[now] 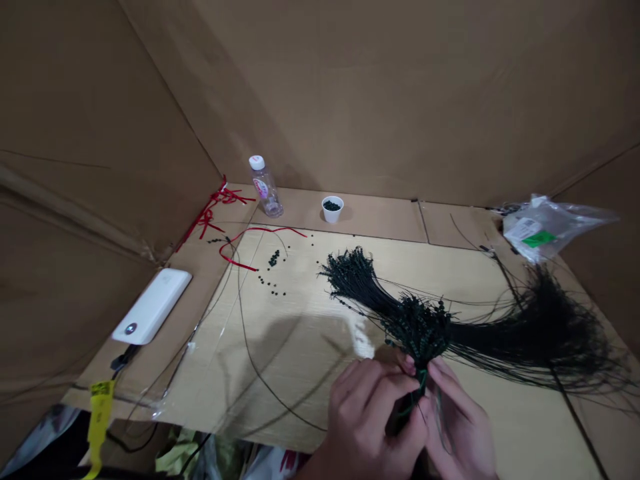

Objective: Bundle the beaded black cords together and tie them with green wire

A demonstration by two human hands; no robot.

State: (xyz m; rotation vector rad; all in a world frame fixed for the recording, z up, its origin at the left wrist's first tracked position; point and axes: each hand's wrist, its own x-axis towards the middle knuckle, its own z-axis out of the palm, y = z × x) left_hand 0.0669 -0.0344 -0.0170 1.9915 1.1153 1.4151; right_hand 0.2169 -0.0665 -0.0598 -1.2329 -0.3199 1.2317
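Note:
Both hands are closed round the gathered neck of a bundle of dark green beaded strings [420,327] at the lower right. My left hand [367,410] pinches it from the left, and my right hand [460,417] from the right. A thin green cord [423,379] shows wrapped at the neck, between the fingertips. The lower part of the bundle is hidden by my hands. Behind it lies another bunch of dark strings [353,273] with knobbly tips. Long loose black strands [545,327] fan out to the right.
Small dark beads [274,258] lie scattered on the board. At the back stand a white cup [333,209] of beads and a clear bottle [267,190]. Red cord [240,260], a white power bank [153,307] and a plastic bag [540,230] lie around. Cardboard walls [350,100] enclose the table.

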